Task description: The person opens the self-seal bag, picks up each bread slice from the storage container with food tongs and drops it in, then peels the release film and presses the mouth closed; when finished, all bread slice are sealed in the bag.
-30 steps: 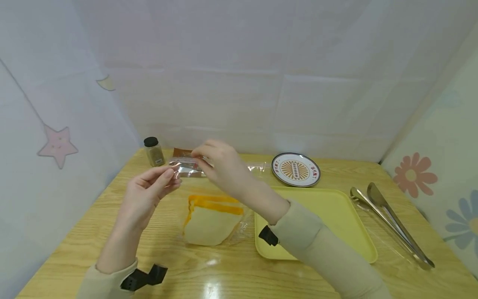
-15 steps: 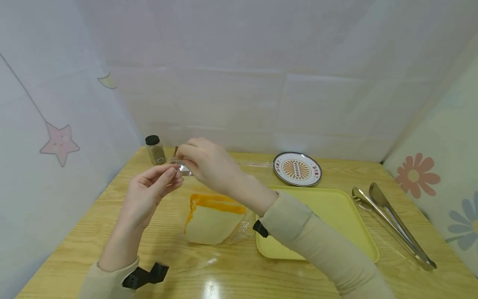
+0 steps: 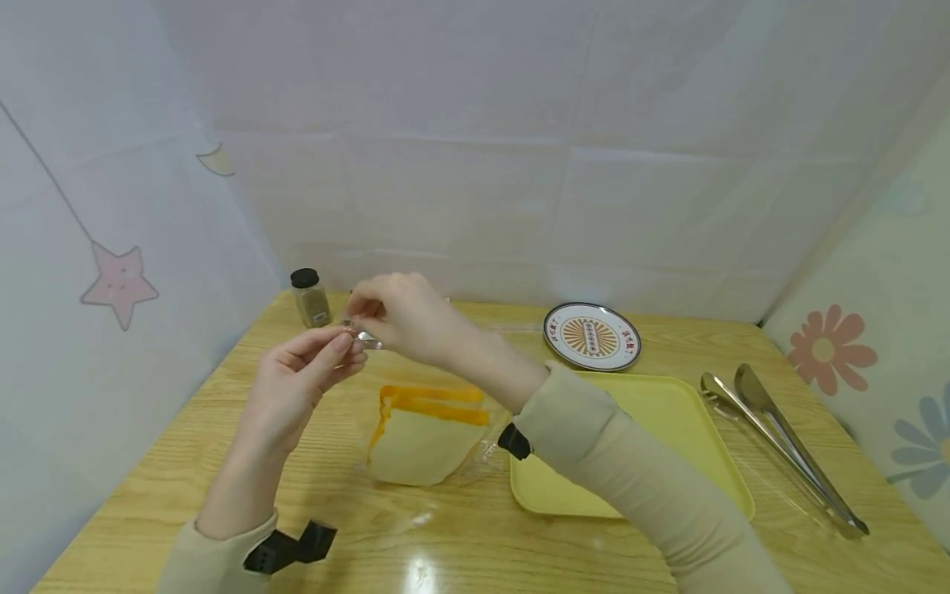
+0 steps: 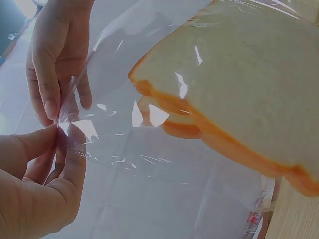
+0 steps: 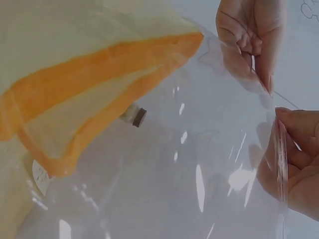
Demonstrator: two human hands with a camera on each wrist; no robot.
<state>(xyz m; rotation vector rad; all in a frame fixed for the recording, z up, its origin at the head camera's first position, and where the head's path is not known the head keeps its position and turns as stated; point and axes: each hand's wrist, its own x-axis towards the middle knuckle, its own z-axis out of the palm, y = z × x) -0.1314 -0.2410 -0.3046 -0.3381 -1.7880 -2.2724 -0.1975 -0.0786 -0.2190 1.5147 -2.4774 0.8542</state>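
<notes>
A clear plastic bag (image 4: 114,144) hangs from both hands, with bread slices (image 3: 426,445) inside it. The slices are pale with orange crusts. My left hand (image 3: 293,384) pinches the bag's top edge between thumb and fingers, at its left end. Close beside it, my right hand (image 3: 416,318) pinches the same edge. In the right wrist view a band (image 5: 280,164) along the bag's mouth runs through the right fingers. The two hands almost meet in the left wrist view, where the film shows bright glare. The fingertips are partly hidden in the head view.
A yellow tray (image 3: 653,445) lies to the right on the wooden table (image 3: 475,544). Behind it sits a round patterned plate (image 3: 591,336). Metal tongs (image 3: 787,454) rest beyond the tray. A black-lidded jar (image 3: 310,299) stands at the back left, near the white wall cloth.
My right hand has slid left along the bag's top edge, up close to the left hand. The left hand stays nearly in place, still pinching the bag.
</notes>
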